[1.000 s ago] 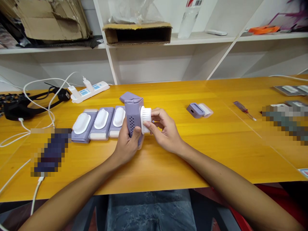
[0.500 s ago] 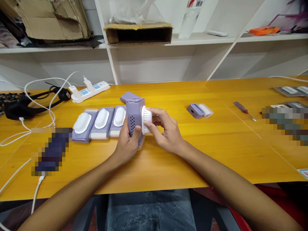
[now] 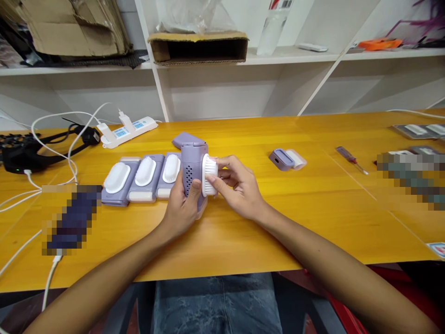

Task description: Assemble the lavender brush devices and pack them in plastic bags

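My left hand (image 3: pixel 183 204) grips a lilac plastic device (image 3: pixel 192 166) standing on edge on the yellow table (image 3: pixel 243 232), thumb on its perforated side. A white bristle brush head (image 3: pixel 209 174) sits against the device's right face. My right hand (image 3: pixel 238 188) pinches that brush head with thumb and fingers. Left of my hands, three matching lilac devices (image 3: pixel 139 178) with white brush heads lie flat in a row.
A small lilac part with a clear cap (image 3: pixel 287 159) and a screwdriver (image 3: pixel 351 159) lie to the right. A white power strip (image 3: pixel 125 130), white cables (image 3: pixel 52 139) and black straps (image 3: pixel 24 155) occupy the left. White shelves with a cardboard box (image 3: pixel 200 46) stand behind.
The brush head has been pressed closer against the lilac device; both hands and the device shifted slightly left and down.
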`<state>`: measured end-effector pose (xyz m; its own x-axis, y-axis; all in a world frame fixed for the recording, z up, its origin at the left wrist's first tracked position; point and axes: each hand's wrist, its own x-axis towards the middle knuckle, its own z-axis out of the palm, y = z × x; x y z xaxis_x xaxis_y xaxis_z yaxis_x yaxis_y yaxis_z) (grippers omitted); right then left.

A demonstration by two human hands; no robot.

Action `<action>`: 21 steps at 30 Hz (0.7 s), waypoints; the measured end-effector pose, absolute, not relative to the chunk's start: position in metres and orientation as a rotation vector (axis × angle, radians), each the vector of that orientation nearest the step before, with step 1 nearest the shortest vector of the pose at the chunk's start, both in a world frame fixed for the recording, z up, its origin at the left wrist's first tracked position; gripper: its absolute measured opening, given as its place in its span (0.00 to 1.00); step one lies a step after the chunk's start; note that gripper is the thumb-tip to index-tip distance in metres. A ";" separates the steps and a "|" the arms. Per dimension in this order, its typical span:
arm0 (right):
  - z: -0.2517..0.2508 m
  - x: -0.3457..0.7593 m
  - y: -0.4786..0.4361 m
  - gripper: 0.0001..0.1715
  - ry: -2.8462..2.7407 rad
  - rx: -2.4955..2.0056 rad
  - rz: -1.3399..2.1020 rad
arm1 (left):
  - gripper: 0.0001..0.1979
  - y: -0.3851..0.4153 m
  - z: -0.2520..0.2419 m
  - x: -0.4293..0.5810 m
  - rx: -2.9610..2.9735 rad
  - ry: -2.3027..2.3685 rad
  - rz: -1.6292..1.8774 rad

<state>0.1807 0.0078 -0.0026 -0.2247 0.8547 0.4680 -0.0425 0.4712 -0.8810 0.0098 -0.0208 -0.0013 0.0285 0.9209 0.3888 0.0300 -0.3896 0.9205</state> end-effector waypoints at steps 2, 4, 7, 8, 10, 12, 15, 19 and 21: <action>-0.004 0.178 0.008 0.21 -1.521 -0.696 1.079 | 0.28 -0.020 -0.001 0.010 1.541 0.975 1.459; -0.006 0.177 0.009 0.22 -1.508 -0.683 1.101 | 0.28 -0.019 -0.001 0.010 1.562 0.956 1.464; -0.007 0.179 0.010 0.20 -1.600 -0.711 0.959 | 0.30 -0.015 -0.003 0.007 1.598 0.970 1.484; -0.007 0.180 0.010 0.19 -1.643 -0.721 0.881 | 0.31 -0.014 -0.004 0.006 1.607 0.979 1.486; -0.006 0.182 0.011 0.18 -1.705 -0.729 0.753 | 0.32 -0.012 -0.007 0.004 1.618 0.985 1.481; -0.005 0.183 0.012 0.18 -1.707 -0.728 0.743 | 0.31 -0.013 -0.008 0.003 1.613 0.992 1.468; -0.006 0.181 0.012 0.18 -1.639 -0.736 0.886 | 0.30 -0.015 -0.008 0.004 1.580 1.022 1.453; -0.008 0.180 0.012 0.20 -1.616 -0.735 0.922 | 0.30 -0.015 -0.006 0.005 1.553 1.038 1.448; -0.008 0.182 0.013 0.18 -1.673 -0.724 0.828 | 0.30 -0.014 -0.006 0.004 1.570 1.026 1.453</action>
<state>0.1815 0.0129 -0.0082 -0.2324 0.8043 0.5469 0.0528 0.5719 -0.8186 0.0041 -0.0142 -0.0064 0.0340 0.9178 0.3957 0.0656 -0.3971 0.9154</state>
